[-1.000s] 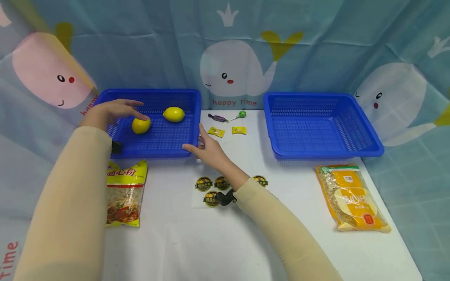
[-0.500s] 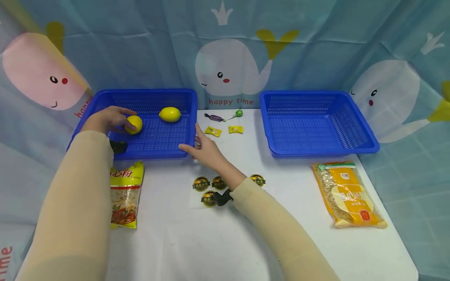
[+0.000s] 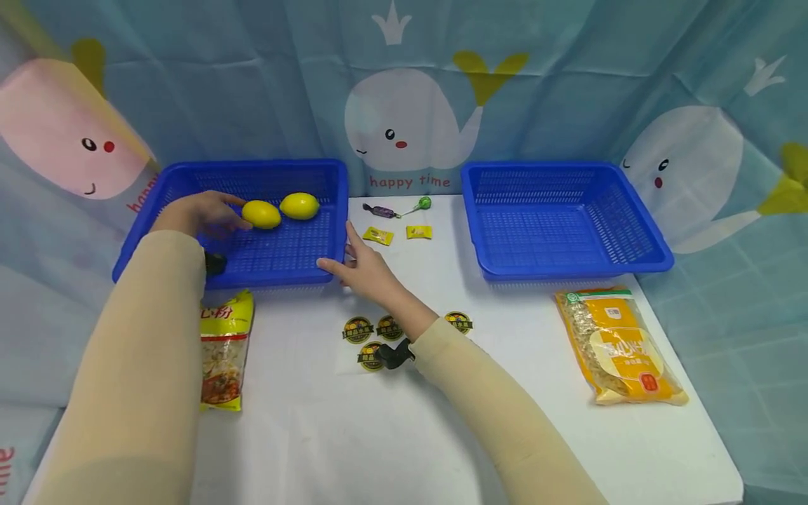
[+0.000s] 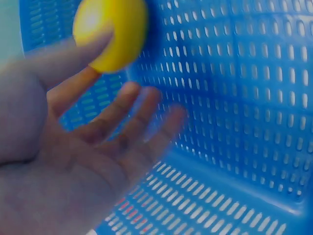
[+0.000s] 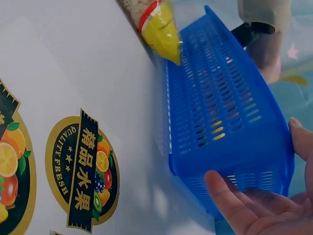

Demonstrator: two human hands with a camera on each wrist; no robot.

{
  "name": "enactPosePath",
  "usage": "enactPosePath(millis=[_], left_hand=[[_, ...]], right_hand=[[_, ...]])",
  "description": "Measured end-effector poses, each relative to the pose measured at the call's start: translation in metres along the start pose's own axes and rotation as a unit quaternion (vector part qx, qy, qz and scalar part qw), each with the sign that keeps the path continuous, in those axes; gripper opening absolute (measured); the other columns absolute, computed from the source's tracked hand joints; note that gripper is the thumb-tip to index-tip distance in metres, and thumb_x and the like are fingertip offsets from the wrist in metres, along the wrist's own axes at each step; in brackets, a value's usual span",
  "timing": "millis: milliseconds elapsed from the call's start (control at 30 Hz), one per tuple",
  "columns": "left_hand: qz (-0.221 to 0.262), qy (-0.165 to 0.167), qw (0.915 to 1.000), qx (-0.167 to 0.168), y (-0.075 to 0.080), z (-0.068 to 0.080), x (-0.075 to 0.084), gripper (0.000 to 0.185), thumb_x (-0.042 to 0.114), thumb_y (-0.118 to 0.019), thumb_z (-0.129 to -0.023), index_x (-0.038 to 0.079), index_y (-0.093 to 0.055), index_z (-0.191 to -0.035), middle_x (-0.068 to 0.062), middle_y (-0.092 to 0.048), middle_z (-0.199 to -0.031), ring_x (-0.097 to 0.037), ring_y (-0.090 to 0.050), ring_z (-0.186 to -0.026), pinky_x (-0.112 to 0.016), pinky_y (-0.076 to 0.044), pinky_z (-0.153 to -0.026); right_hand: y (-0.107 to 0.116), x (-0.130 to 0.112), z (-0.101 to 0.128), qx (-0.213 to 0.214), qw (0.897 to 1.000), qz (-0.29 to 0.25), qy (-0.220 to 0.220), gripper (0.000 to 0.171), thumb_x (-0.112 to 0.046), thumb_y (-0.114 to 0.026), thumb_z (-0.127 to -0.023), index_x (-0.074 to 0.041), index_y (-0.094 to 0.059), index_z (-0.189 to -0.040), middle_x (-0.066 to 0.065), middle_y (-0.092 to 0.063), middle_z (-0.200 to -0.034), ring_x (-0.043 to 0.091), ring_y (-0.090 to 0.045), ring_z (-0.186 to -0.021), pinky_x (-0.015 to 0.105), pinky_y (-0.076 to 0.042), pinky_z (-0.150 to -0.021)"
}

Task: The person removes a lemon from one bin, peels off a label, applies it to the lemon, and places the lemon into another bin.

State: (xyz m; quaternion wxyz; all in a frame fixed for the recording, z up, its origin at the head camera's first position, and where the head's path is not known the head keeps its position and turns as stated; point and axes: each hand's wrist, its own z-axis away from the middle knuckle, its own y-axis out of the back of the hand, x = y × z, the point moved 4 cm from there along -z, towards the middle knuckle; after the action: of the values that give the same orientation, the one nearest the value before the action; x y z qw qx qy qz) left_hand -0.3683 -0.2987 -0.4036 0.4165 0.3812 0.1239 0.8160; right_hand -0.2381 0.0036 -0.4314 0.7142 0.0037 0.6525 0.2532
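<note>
While its fingers lie straight and relaxed, holding nothing, the left hand (image 3: 197, 212) rests inside the left blue perforated plastic basket (image 3: 189, 174), fingertips touching or just short of the nearer smooth yellow lemon (image 3: 261, 214); the left wrist view shows that lemon (image 4: 111, 30) at the tips of the spread fingers (image 4: 128, 105), though whether they press it cannot be told. A second yellow lemon (image 3: 299, 205) lies just beside the first, further right on the basket floor. The right hand (image 3: 362, 267) is also opened out, thumb along the front rim and fingers up the right wall of the basket at its near right corner, bracing it rather than clutching; the right wrist view shows the flat palm (image 5: 266, 208) against the blue corner (image 5: 230, 147). Both forearms wear beige sleeves. Just in front of the basket lies a yellow packet of pasta with red print (image 3: 224, 349), and under the right wrist a clear sheet of round fruit stickers (image 3: 368, 342). Behind the right hand are two small yellow wrapped sweets (image 3: 396, 233), a purple wrapped sweet (image 3: 379, 210) and a green lollipop (image 3: 421, 204). A second blue perforated basket (image 3: 631, 261) stands well apart on the right, with an orange bag of dry pasta (image 3: 617, 349) before it. Everything sits on a white table (image 3: 328, 442), backed by a teal curtain printed with white and pink whales (image 3: 410, 126).
</note>
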Motion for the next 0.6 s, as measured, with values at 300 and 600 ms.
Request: enactPosePath(millis=[300,600], left_hand=[[-0.025,0.004,0.9997,0.007,-0.013,-0.005,0.015,0.099,0.056,-0.065,-0.094,-0.007,-0.017,-0.154,-0.036,-0.022,-0.156,-0.055,-0.031,-0.141,-0.064,-0.031,-0.114],[-0.056,0.009,0.9982,-0.022,-0.012,-0.004,0.019,0.106,0.059,-0.064,-0.093,-0.008,-0.013,-0.157,-0.035,-0.022,-0.157,-0.053,-0.037,-0.139,-0.062,-0.027,-0.117]], right_hand=[[0.002,0.001,-0.001,0.001,1.0,0.017,0.003,0.1,-0.057,-0.065,-0.093,-0.026,-0.002,-0.164,0.015,-0.037,-0.16,0.02,-0.064,-0.124,0.034,-0.055,-0.098],[0.001,0.001,-0.001,-0.001,1.0,0.018,-0.004,0.099,-0.058,-0.065,-0.093,-0.026,-0.003,-0.164,0.013,-0.037,-0.161,0.019,-0.063,-0.126,0.035,-0.054,-0.1]])
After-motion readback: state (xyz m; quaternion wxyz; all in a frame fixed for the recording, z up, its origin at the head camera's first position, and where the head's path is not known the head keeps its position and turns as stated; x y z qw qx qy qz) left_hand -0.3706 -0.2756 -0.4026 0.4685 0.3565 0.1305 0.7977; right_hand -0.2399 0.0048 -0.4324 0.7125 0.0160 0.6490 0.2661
